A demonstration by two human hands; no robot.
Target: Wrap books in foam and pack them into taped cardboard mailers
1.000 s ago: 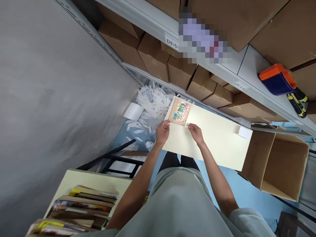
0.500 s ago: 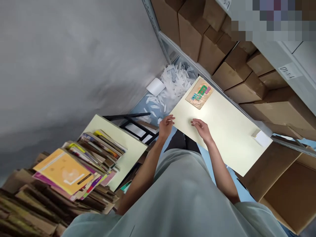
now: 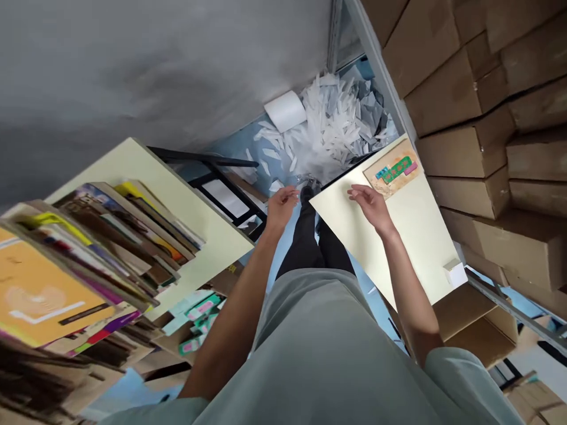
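Note:
My left hand (image 3: 280,204) hangs in the air between two tables, fingers loosely curled, nothing visible in it. My right hand (image 3: 371,203) hovers over the near corner of the cream table (image 3: 411,230), fingers apart and holding nothing. A brown padded packet with a green and pink label (image 3: 392,172) lies at that table's far corner, just beyond my right hand and not touched. A small white box (image 3: 455,273) sits at the table's other end.
A second cream table (image 3: 195,218) on my left carries stacks of colourful books (image 3: 88,248). White paper strips and a paper roll (image 3: 287,110) litter the blue floor. Shelves of cardboard boxes (image 3: 465,88) line the right; an open box (image 3: 469,319) stands below the table.
My view has swung left toward the book stacks. Both hands have come off the packet and drawn back; the left hand has left the table edge.

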